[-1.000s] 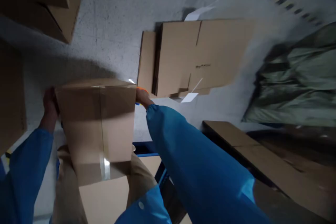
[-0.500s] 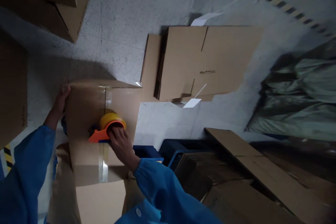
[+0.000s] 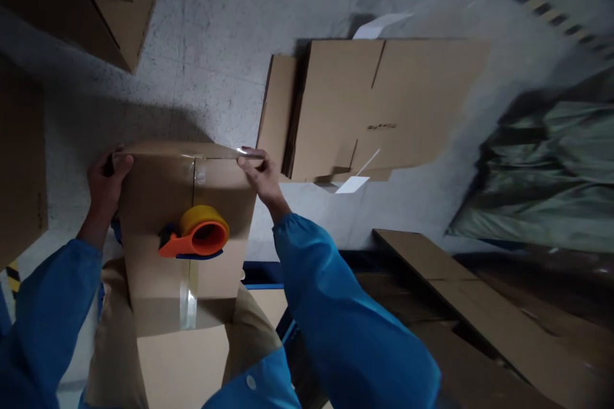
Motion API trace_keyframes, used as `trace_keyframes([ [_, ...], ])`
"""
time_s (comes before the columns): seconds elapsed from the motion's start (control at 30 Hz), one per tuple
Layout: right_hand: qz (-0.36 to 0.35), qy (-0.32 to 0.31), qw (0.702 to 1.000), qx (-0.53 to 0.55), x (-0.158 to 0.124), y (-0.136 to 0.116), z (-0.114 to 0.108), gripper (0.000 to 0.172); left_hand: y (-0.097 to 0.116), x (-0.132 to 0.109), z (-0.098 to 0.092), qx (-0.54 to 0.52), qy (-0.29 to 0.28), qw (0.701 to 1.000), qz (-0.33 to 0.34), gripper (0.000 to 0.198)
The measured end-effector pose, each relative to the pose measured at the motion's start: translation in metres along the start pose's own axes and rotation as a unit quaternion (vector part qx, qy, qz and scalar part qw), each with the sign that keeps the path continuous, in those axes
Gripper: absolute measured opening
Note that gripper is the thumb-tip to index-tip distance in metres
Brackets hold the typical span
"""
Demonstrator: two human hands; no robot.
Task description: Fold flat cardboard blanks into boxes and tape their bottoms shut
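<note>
A cardboard box stands in front of me, its middle seam running lengthwise under a strip of clear packing tape. My left hand grips the far left corner, thumb on the near side and fingers behind it. At the far right corner, my right hand is closed with thumb and fingers on the edge, where a shiny piece of tape shows. An orange tape dispenser with a yellow roll rests on the box, touched by neither hand.
Flattened cartons lie stacked on the floor ahead, with white paper slips beside them. More cardboard leans at the lower right. A green tarp-like cover lies at the far right. Other cartons stand at the upper left.
My right hand has let go of the tape dispenser, leaving it on the box, and has moved away from me to the far right corner. The left hand stays at its corner.
</note>
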State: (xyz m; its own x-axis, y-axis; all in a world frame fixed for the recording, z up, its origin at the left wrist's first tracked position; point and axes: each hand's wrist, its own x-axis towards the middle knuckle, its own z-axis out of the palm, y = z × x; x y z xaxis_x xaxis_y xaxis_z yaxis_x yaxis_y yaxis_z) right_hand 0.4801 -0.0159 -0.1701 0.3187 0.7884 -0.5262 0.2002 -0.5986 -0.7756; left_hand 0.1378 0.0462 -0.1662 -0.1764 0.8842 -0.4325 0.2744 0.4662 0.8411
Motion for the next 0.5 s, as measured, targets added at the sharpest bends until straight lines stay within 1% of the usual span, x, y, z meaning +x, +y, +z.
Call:
trace_keyframes([
  [0.1,0.006,-0.010,0.998,0.056,0.001,0.003,0.007,0.043,0.006,0.000,0.003,0.009,-0.010,0.999,0.038,0.031],
  [0.17,0.010,-0.009,0.995,0.099,-0.001,0.003,0.006,0.036,0.012,0.001,0.007,0.029,0.003,0.998,0.055,0.026],
  [0.23,0.026,0.002,0.991,0.132,-0.001,0.004,0.005,0.032,0.016,0.003,0.011,0.057,0.038,0.996,0.054,0.026],
  [0.3,0.043,0.026,0.987,0.150,0.002,0.006,0.007,0.032,0.017,0.006,0.015,0.086,0.071,0.993,0.040,0.029],
  [0.37,0.054,0.058,0.984,0.159,0.004,0.008,0.011,0.029,0.014,0.010,0.017,0.107,0.084,0.990,0.023,0.027],
  [0.4,0.057,0.072,0.982,0.167,0.005,0.010,0.013,0.030,0.013,0.012,0.018,0.111,0.085,0.990,0.018,0.023],
  [0.47,0.056,0.099,0.976,0.186,0.007,0.013,0.017,0.049,0.011,0.014,0.020,0.101,0.080,0.992,0.017,0.012],
  [0.5,0.052,0.109,0.974,0.193,0.008,0.015,0.019,0.058,0.010,0.015,0.021,0.091,0.075,0.993,0.021,0.009],
])
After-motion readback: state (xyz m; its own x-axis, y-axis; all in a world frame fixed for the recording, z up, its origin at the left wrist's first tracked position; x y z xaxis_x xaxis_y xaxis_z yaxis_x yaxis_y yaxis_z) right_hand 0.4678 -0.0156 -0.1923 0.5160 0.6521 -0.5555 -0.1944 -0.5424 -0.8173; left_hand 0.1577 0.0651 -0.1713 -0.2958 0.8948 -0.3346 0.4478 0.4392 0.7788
